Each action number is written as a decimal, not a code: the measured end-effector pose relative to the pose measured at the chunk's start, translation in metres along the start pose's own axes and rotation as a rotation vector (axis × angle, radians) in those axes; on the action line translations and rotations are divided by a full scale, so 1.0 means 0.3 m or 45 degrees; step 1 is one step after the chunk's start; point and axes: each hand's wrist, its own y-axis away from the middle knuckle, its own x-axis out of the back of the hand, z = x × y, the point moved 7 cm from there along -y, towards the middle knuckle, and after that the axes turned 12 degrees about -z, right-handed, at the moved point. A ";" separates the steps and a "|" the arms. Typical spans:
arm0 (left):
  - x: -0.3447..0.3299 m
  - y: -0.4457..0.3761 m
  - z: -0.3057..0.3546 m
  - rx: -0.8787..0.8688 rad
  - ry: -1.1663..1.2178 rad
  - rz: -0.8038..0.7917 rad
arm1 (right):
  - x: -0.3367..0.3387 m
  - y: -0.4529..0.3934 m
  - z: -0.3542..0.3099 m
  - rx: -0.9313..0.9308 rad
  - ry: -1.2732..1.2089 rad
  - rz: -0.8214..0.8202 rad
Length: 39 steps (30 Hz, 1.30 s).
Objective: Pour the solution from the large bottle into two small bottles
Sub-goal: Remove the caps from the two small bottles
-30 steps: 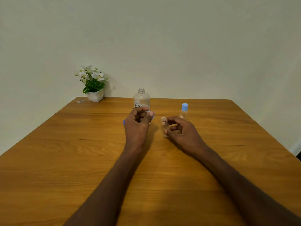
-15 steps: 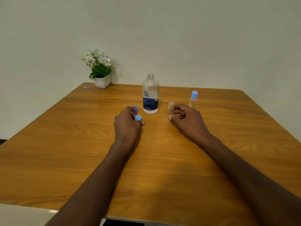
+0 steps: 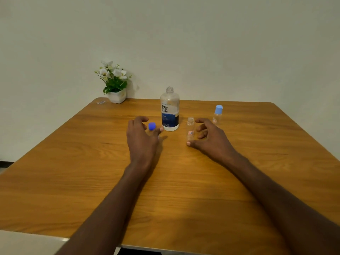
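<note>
The wooden desk (image 3: 184,181), warm brown with a streaked grain, is cut off at the lower and side edges of the view. Two bare forearms reach in from below. One large bottle (image 3: 169,109), clear plastic with a blue and white label, stands uncapped at the middle of the desk. The left hand (image 3: 141,138) hovers left of it, fingers loosely spread and holding nothing; it partly hides a blue cap (image 3: 152,126), so whether a second cap lies behind cannot be told. The right hand (image 3: 209,138) has its relaxed fingers cupped beside one open small bottle (image 3: 190,130), thumb at its base. A second capped small bottle (image 3: 217,115) stands farther right. One white potted plant (image 3: 115,83) sits in the far corner.
</note>
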 end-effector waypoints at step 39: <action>-0.575 0.156 0.357 0.193 1.211 -0.668 | 0.257 0.123 0.245 -0.089 -0.943 -0.007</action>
